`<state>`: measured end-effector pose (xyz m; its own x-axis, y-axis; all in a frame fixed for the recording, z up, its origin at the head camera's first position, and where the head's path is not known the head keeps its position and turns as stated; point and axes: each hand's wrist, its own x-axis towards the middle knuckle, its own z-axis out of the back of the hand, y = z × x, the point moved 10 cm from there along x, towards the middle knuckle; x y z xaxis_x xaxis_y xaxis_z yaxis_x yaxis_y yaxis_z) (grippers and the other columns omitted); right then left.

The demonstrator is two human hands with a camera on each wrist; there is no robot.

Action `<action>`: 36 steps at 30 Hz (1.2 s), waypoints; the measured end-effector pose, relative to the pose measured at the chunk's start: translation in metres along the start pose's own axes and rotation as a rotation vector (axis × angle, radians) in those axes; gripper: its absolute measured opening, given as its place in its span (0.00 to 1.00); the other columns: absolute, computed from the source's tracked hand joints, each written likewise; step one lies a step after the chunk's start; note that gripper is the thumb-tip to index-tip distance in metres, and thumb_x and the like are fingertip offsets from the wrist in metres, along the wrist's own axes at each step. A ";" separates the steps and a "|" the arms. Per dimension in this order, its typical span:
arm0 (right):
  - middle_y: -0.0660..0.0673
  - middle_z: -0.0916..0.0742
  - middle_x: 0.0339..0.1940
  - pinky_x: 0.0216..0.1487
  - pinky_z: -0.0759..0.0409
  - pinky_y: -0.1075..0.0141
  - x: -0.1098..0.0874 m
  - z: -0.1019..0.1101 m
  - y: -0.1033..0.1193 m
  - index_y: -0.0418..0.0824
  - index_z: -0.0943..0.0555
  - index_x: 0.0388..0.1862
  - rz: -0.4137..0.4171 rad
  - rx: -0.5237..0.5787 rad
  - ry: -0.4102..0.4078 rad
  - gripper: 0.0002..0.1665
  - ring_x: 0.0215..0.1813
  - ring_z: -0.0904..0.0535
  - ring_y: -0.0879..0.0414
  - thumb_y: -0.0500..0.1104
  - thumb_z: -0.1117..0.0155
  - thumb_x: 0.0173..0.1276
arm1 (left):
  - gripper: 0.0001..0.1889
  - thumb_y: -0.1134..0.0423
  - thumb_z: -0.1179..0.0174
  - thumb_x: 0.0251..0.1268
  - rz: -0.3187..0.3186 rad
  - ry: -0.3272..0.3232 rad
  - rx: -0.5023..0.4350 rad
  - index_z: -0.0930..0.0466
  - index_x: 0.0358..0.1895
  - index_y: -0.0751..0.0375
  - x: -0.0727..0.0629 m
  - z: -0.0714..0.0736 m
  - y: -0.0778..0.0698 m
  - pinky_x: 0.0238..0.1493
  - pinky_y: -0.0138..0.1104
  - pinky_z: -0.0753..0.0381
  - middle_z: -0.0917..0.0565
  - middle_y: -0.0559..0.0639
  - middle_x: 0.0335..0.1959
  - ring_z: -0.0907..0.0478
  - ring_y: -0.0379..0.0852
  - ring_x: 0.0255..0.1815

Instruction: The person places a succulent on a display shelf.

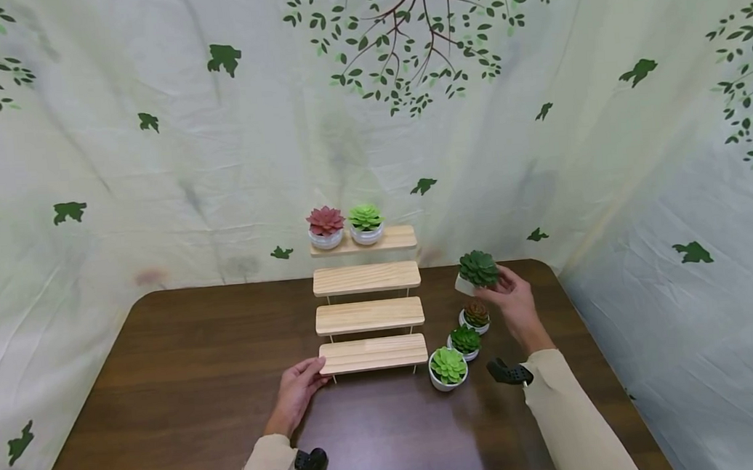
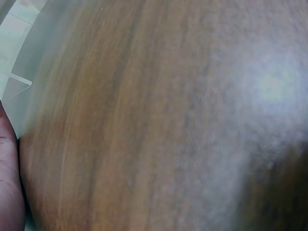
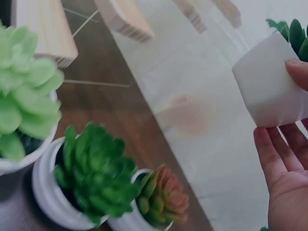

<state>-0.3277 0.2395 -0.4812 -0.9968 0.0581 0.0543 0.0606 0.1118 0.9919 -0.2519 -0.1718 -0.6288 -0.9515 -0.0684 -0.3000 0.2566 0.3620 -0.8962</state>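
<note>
In the head view my right hand (image 1: 512, 300) grips a dark green succulent (image 1: 479, 268) by its white angular pot (image 3: 272, 79), above the table's back right. The right wrist view has the thumb on the pot's side and fingers beneath. My left hand (image 1: 296, 392) holds the left end of the lowest step of a tiered wooden shelf stand (image 1: 373, 354), thumb at its edge. On the top step sit a red succulent (image 1: 326, 222) and a light green one (image 1: 365, 219). The left wrist view shows mostly tabletop, with part of the palm at its left edge.
Right of the stand, three potted succulents stand in a slanting row: light green (image 1: 448, 367), dark green (image 1: 465, 339) and brownish red (image 1: 476, 314). The brown table (image 1: 183, 379) backs onto a leaf-patterned curtain (image 1: 247, 164).
</note>
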 end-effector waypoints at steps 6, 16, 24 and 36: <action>0.42 0.25 0.62 0.52 0.21 0.70 0.011 -0.017 0.010 0.31 0.35 0.69 0.007 -0.025 0.046 0.37 0.60 0.25 0.58 0.28 0.33 0.61 | 0.04 0.69 0.41 0.67 0.009 -0.007 0.011 0.19 0.35 0.65 0.001 0.001 0.001 0.35 0.30 0.18 0.18 0.48 0.28 0.20 0.39 0.29; 0.38 0.27 0.65 0.53 0.21 0.69 0.025 -0.051 0.029 0.33 0.35 0.69 0.044 -0.015 0.115 0.37 0.63 0.26 0.53 0.30 0.33 0.62 | 0.04 0.68 0.41 0.67 0.031 -0.017 0.013 0.19 0.37 0.66 0.001 0.002 0.002 0.35 0.31 0.18 0.17 0.48 0.28 0.19 0.40 0.29; 0.37 0.27 0.66 0.54 0.21 0.68 0.037 -0.072 0.036 0.35 0.34 0.69 0.059 0.018 0.108 0.37 0.66 0.28 0.49 0.29 0.33 0.61 | 0.05 0.68 0.40 0.66 0.030 -0.024 0.014 0.19 0.38 0.68 0.002 0.004 0.004 0.36 0.31 0.18 0.18 0.49 0.29 0.20 0.40 0.30; 0.37 0.25 0.65 0.58 0.23 0.65 0.057 -0.096 0.042 0.36 0.32 0.67 0.088 0.008 0.156 0.34 0.65 0.26 0.50 0.33 0.32 0.63 | 0.03 0.70 0.41 0.66 0.019 -0.026 -0.009 0.19 0.35 0.65 0.003 0.005 0.004 0.35 0.30 0.18 0.18 0.49 0.28 0.20 0.40 0.29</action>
<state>-0.3865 0.1521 -0.4251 -0.9836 -0.0865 0.1584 0.1474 0.1210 0.9816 -0.2529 -0.1748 -0.6349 -0.9418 -0.0857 -0.3251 0.2726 0.3718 -0.8874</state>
